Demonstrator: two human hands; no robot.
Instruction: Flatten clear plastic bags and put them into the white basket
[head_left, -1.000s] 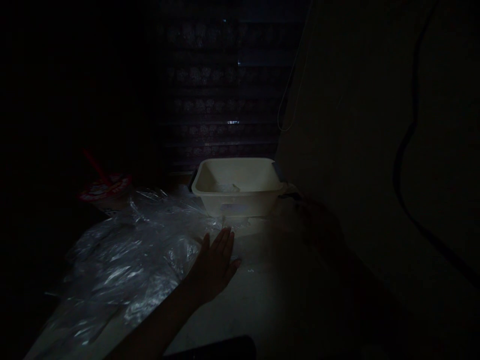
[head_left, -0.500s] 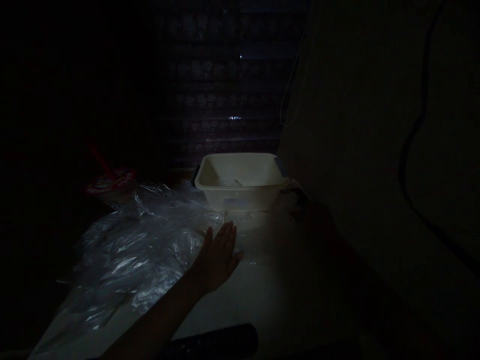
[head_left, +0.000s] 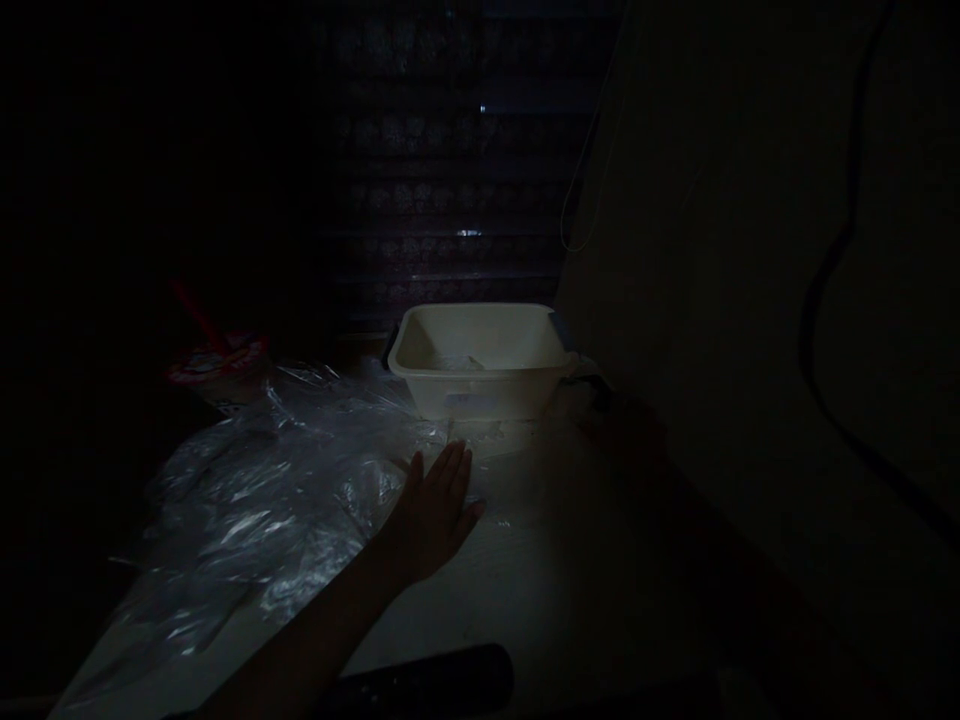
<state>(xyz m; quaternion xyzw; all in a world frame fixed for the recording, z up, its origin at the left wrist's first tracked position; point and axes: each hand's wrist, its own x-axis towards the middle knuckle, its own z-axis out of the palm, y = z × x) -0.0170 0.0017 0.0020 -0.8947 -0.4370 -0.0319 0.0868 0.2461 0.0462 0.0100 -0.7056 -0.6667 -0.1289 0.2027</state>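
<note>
My left hand (head_left: 439, 510) lies palm down with its fingers stretched out, at the right edge of a heap of thin clear plastic bags or film (head_left: 262, 510). Some of the plastic reaches under and just past the fingertips. Straight ahead of this hand stands a cream plastic tub (head_left: 480, 395) with dark handles and a bit of clear plastic inside. My right hand (head_left: 626, 425) is a dim shape in deep shadow by the tub's right end. Darkness hides its fingers and anything they may hold.
A pale tabletop (head_left: 465, 610) carries these things. On its front edge area lies a dark, rounded long object (head_left: 442, 680). A lidded cup with a red straw (head_left: 217, 360) stands at the left. Behind are dark blinds (head_left: 450, 190), and a cord (head_left: 814, 290) runs along the right wall.
Almost nothing differs. The view has shifted slightly, and my left hand stays flat in the same place. My right hand remains in shadow beside the tub.
</note>
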